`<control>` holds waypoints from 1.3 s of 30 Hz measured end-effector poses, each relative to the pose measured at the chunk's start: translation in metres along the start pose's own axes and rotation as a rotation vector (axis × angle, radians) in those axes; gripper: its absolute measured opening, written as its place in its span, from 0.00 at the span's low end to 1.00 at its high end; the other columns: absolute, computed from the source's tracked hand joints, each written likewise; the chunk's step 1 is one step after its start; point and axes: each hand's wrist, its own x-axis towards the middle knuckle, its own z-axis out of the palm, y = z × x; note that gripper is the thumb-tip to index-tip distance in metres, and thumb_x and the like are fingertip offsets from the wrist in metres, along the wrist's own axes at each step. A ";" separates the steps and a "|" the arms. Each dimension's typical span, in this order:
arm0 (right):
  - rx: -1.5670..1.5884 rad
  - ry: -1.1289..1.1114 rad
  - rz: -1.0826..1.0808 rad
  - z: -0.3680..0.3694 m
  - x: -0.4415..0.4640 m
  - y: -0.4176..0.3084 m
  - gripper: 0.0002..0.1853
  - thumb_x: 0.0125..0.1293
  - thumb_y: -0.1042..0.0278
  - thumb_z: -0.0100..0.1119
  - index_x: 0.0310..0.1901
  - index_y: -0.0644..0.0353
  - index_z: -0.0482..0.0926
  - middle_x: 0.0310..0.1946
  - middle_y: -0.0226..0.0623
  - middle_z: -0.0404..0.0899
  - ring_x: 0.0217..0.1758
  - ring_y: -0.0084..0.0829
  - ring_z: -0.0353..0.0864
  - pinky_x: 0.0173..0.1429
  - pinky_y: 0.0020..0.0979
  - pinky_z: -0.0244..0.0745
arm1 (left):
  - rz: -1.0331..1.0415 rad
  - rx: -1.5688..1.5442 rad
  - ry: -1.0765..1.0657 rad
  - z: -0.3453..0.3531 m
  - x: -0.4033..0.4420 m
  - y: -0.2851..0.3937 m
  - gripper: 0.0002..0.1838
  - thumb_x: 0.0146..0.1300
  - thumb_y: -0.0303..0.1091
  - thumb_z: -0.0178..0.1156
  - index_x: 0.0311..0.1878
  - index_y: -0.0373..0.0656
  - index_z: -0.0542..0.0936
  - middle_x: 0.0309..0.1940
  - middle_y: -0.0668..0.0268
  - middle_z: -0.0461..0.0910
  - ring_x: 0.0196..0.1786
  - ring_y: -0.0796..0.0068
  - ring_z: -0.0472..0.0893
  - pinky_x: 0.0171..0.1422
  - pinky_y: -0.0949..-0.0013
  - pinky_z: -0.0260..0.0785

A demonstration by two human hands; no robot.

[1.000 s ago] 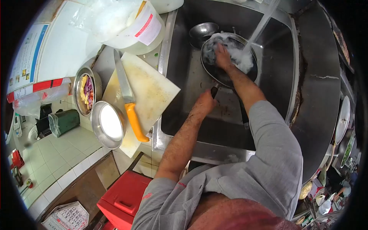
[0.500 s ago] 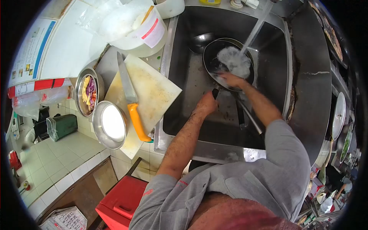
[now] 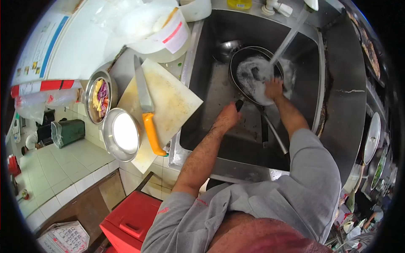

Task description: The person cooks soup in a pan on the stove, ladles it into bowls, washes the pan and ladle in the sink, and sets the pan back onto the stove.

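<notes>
My left hand [image 3: 228, 117] is closed around a black handle [image 3: 239, 104] beside the pan; what the handle joins is unclear. My right hand [image 3: 275, 89] reaches over the near right side of a dark frying pan [image 3: 234, 80], its fingers stretched out and partly hidden in white foam [image 3: 249, 76]. Tap water [image 3: 287, 36] streams into the pan near these fingers. Below the pan, a black handle and a metal pan handle [image 3: 276, 135] extend toward me. A dark rounded bowl-like vessel [image 3: 228, 49] lies behind the pan in the sink [image 3: 215, 152].
Left of the sink, a knife [image 3: 143, 92] with an orange handle rests on a white cutting board [image 3: 177, 101]. Two metal bowls [image 3: 111, 95] stand beside it, one holding cut vegetables. A white bucket [image 3: 179, 46] is behind, a red bin [image 3: 130, 219] below.
My right hand has shifted right within the pan, from its near rim into the foam. Foamy water has spread over the pan's right side. My left hand keeps its grip.
</notes>
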 end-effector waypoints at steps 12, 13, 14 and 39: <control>1.838 -0.378 0.000 -0.016 0.011 -0.082 0.27 0.59 0.60 0.49 0.59 0.60 0.60 0.58 0.42 0.61 0.59 0.41 0.61 0.59 0.46 0.59 | 0.142 0.002 0.057 0.021 0.018 -0.021 0.20 0.51 0.34 0.61 0.43 0.30 0.74 0.37 0.45 0.77 0.44 0.50 0.78 0.47 0.56 0.69; 1.974 -0.279 0.011 -0.045 -0.012 -0.088 0.24 0.55 0.65 0.55 0.54 0.62 0.67 0.49 0.43 0.71 0.51 0.41 0.71 0.53 0.43 0.66 | 0.141 -0.010 0.043 0.021 0.022 -0.022 0.19 0.51 0.34 0.61 0.42 0.29 0.75 0.37 0.44 0.77 0.44 0.50 0.78 0.46 0.56 0.69; 1.978 -0.271 0.002 -0.063 -0.012 -0.085 0.24 0.55 0.65 0.55 0.54 0.62 0.67 0.49 0.43 0.71 0.51 0.41 0.71 0.53 0.43 0.66 | 0.145 -0.003 0.051 0.016 0.021 -0.018 0.19 0.51 0.34 0.61 0.42 0.29 0.75 0.37 0.44 0.77 0.44 0.50 0.78 0.46 0.56 0.69; 1.794 0.601 -0.369 -0.346 -0.076 -0.101 0.16 0.52 0.74 0.59 0.45 0.63 0.74 0.36 0.42 0.77 0.41 0.37 0.78 0.45 0.33 0.74 | 0.072 -1.005 -0.371 -0.007 0.012 0.021 0.08 0.57 0.34 0.53 0.30 0.39 0.74 0.13 0.63 0.70 0.14 0.72 0.70 0.15 0.70 0.61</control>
